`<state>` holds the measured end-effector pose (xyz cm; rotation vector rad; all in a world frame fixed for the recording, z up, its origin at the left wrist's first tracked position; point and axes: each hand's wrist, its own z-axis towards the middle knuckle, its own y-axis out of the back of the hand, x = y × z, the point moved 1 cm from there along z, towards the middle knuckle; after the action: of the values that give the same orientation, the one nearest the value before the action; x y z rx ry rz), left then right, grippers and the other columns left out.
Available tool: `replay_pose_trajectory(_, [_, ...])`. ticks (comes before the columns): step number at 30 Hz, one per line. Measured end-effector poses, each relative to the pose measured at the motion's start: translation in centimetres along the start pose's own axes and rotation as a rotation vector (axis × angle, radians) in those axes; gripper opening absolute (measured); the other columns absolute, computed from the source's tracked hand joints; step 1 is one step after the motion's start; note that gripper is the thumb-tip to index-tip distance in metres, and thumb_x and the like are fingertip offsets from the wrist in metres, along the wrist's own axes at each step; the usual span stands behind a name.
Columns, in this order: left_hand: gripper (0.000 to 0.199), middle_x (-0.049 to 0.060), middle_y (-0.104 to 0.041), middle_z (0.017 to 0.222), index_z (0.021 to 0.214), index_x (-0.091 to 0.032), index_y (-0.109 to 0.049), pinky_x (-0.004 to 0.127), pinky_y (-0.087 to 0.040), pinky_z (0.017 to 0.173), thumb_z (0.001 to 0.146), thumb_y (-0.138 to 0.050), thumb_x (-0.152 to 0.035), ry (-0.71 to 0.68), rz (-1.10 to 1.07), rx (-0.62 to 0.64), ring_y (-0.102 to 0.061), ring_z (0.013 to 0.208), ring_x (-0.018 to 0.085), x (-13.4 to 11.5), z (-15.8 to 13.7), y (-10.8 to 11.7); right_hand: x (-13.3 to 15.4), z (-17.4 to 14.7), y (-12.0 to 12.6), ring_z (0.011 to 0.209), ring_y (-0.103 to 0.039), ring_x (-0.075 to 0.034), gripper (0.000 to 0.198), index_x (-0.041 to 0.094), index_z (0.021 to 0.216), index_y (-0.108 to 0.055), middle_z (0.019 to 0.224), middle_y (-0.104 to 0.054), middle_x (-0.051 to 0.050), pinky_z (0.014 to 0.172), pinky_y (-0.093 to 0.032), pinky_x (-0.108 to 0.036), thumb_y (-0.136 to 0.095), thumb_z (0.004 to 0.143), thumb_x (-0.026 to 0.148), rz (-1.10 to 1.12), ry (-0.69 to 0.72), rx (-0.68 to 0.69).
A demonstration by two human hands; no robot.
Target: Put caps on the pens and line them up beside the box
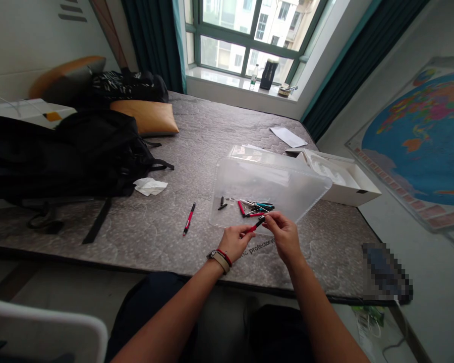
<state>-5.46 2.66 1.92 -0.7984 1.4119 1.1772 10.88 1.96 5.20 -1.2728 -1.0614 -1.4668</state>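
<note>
Between my two hands is a red and black pen [256,226], held over the near edge of a clear plastic bin [306,186]. My left hand [235,243], with a watch and a red band at the wrist, pinches the red end. The fingers of my right hand [283,234] close on the black end. Inside the bin lie several loose pen parts [263,206], red, black, teal and silver. Left of the bin, a red and black pen [189,219] rests on the mattress. Whether the held pen is whole, I cannot tell.
A crumpled tissue [150,186] lies on the mattress [136,227] near a black backpack [94,146]. Behind it sits an orange cushion [147,117]. To the right of the bin is an open white box [348,181], with a paper sheet [288,136] farther back.
</note>
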Motion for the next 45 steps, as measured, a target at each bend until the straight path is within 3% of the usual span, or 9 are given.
replay_pose_trajectory(7, [0.025,0.004,-0.077,0.084,0.099,-0.02,-0.078,0.025,-0.05,0.068,0.084,-0.061,-0.031,0.006,0.008,0.031,-0.066,0.069,0.017,-0.2,0.2,-0.1,0.0,0.0,-0.2,0.079,-0.06,-0.015,0.024,0.021,0.084,-0.067,0.082,-0.064,0.0,0.077,-0.056,-0.032,-0.072,0.079,0.044,0.048,0.043,-0.08])
replay_pose_trajectory(14, [0.028,0.004,-0.077,0.089,0.105,-0.02,-0.076,0.025,-0.051,0.068,0.085,-0.061,-0.031,0.007,-0.014,0.033,-0.066,0.071,0.017,0.5,-0.2,0.2,-0.8,0.2,0.3,0.077,-0.062,-0.015,0.025,0.02,0.089,-0.073,0.089,-0.068,-0.002,0.078,-0.057,-0.033,-0.076,0.076,0.041,0.055,-0.103,0.056])
replay_pose_trajectory(19, [0.029,0.004,-0.077,0.092,0.107,-0.02,-0.075,0.027,-0.052,0.069,0.083,-0.063,-0.031,0.029,-0.003,-0.008,-0.067,0.069,0.017,0.6,-0.1,0.2,-0.3,0.4,0.6,0.074,-0.064,-0.014,0.03,0.022,0.093,-0.074,0.089,-0.072,-0.002,0.072,-0.058,-0.032,-0.082,0.068,0.037,0.204,-0.1,-0.168])
replay_pose_trajectory(22, [0.027,0.004,-0.077,0.093,0.104,-0.021,-0.076,0.028,-0.052,0.071,0.083,-0.063,-0.031,0.007,0.022,0.014,-0.068,0.073,0.019,0.6,-0.1,0.0,0.1,0.4,0.4,0.077,-0.067,-0.016,0.027,0.022,0.088,-0.074,0.089,-0.073,-0.002,0.075,-0.058,-0.034,-0.083,0.067,0.036,0.249,-0.071,-0.232])
replay_pose_trajectory(37, [0.027,0.002,-0.077,0.093,0.107,-0.023,-0.075,0.027,-0.05,0.069,0.085,-0.062,-0.031,-0.008,0.075,0.022,-0.068,0.073,0.018,0.7,-0.3,0.1,-0.5,0.3,0.5,0.084,-0.068,-0.021,0.028,0.019,0.09,-0.073,0.089,-0.074,-0.006,0.082,-0.055,-0.039,-0.083,0.069,0.035,0.05,0.04,-0.136])
replay_pose_trajectory(42, [0.027,0.002,-0.077,0.093,0.107,-0.024,-0.075,0.026,-0.049,0.069,0.086,-0.061,-0.032,-0.027,0.086,0.015,-0.067,0.072,0.017,0.8,-0.2,0.1,-1.2,0.4,0.3,0.081,-0.065,-0.018,0.031,0.02,0.095,-0.074,0.088,-0.072,-0.004,0.08,-0.054,-0.036,-0.082,0.07,0.037,0.027,0.008,-0.112])
replay_pose_trajectory(45, [0.027,0.002,-0.077,0.094,0.108,-0.023,-0.075,0.026,-0.05,0.07,0.086,-0.062,-0.031,-0.023,0.086,0.025,-0.067,0.074,0.017,0.9,-0.2,0.0,-1.6,0.4,0.1,0.079,-0.064,-0.017,0.027,0.02,0.088,-0.074,0.085,-0.071,-0.002,0.078,-0.054,-0.034,-0.081,0.07,0.039,0.076,-0.044,-0.096])
